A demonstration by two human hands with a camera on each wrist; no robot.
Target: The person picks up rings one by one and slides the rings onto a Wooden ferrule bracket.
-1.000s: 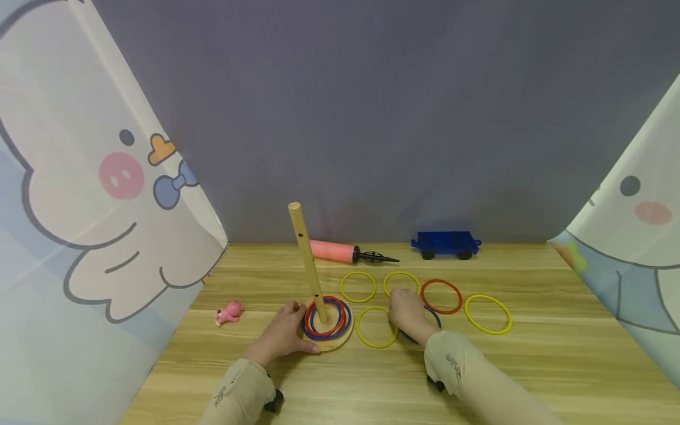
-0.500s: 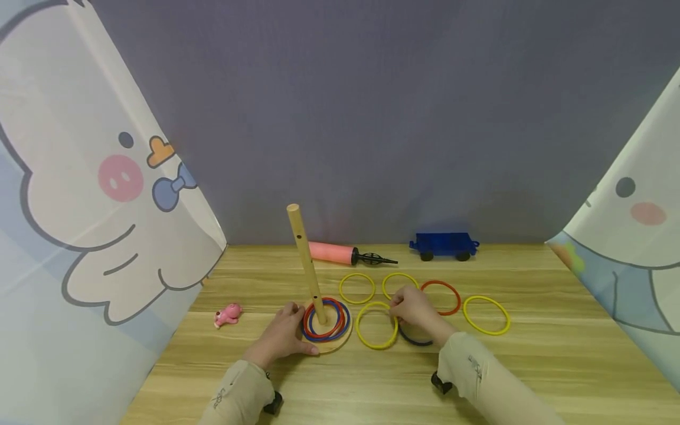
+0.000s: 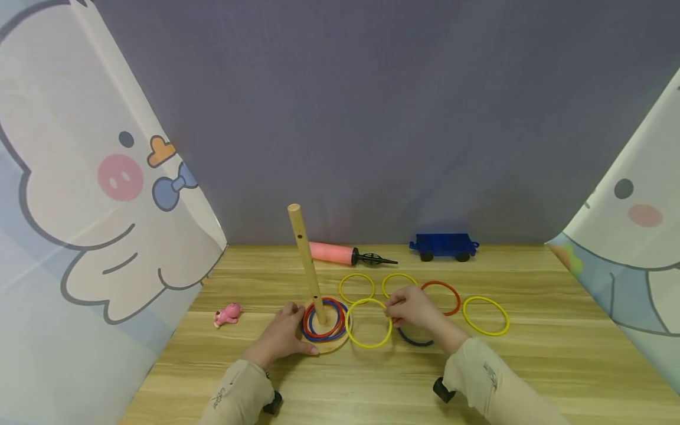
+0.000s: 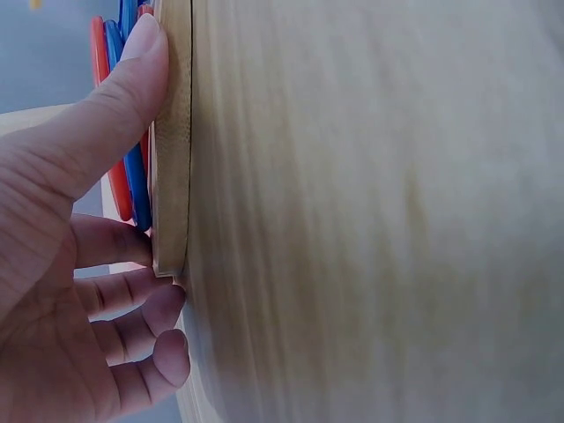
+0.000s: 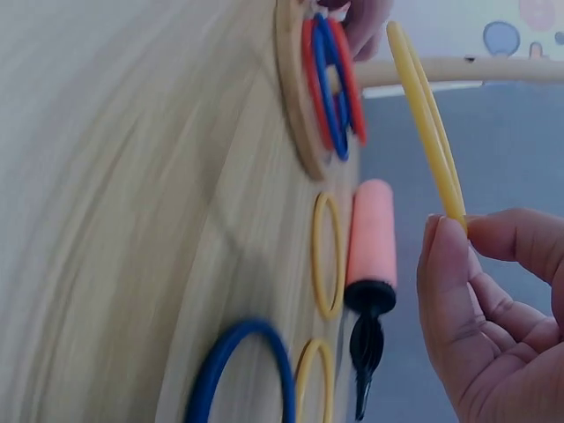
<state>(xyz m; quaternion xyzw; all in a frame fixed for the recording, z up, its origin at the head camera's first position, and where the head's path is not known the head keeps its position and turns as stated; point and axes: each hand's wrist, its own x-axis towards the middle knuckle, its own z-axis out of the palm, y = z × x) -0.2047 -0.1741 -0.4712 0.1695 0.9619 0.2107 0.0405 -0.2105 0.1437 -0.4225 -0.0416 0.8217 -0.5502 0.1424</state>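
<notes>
My right hand (image 3: pixel 417 308) pinches a yellow ring (image 3: pixel 368 347) between thumb and index finger. In the right wrist view this yellow ring (image 5: pixel 421 110) is raised off the table and tilted. It hangs just right of a wooden peg stand (image 3: pixel 308 260), whose post stands upright. Several red and blue rings (image 4: pixel 135 181) lie around the foot of the post. My left hand (image 3: pixel 281 333) holds the round base (image 4: pixel 174 150) at its left side, thumb over the near edge and fingers at the rim.
On the table lie two yellow rings (image 3: pixel 340 288) behind, a red ring (image 3: pixel 460 301), a partly covered blue ring (image 3: pixel 417 343) and a yellow ring (image 3: pixel 509 323) farther right. A pink pump (image 3: pixel 332 252), a blue toy wagon (image 3: pixel 445 244) and a pink toy animal (image 3: pixel 228 314) are also there.
My right hand has taken hold of the near yellow ring, lifted it from the table and brought it slightly left towards the stand. My left hand stays on the base.
</notes>
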